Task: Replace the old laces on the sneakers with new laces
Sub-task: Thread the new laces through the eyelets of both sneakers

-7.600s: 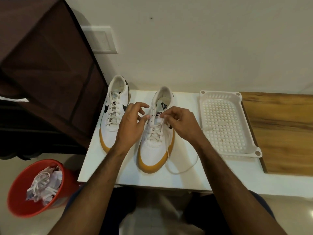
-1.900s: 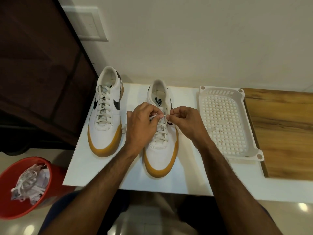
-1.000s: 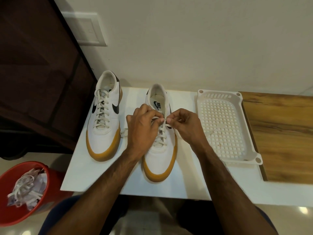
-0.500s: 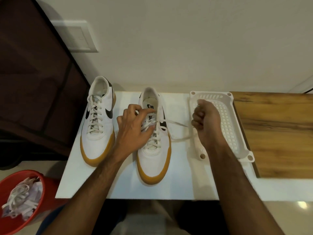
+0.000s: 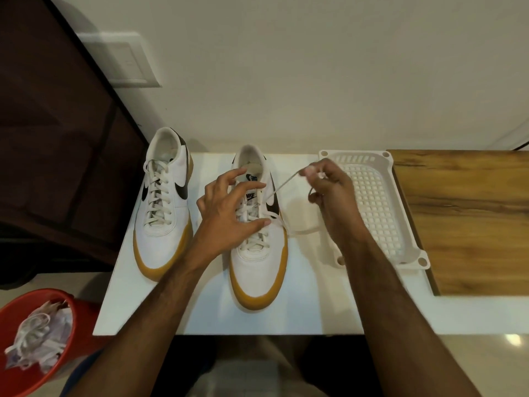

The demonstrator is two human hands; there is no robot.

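Two white sneakers with gum soles stand on the white table point(image 5: 200, 316). The left sneaker point(image 5: 164, 202) is fully laced. My left hand point(image 5: 229, 216) rests spread over the lacing of the right sneaker point(image 5: 257, 270), fingers extended, thumb pressing near the eyelets. My right hand point(image 5: 329, 196) pinches a white lace point(image 5: 282, 186) that runs taut from the sneaker's upper eyelets out to the right. A slack part of the lace loops on the table beside the shoe, under my right hand.
A white perforated plastic tray point(image 5: 380, 202) lies right of the shoes, partly under my right hand. A wooden board point(image 5: 463, 219) lies further right. A red bucket point(image 5: 37, 339) with discarded laces sits on the floor at lower left. A dark cabinet point(image 5: 57, 138) stands at left.
My right hand let go of the knot area and pulled one lace end out to the right, then rose slightly. My left hand opened and now lies spread over the lacing.
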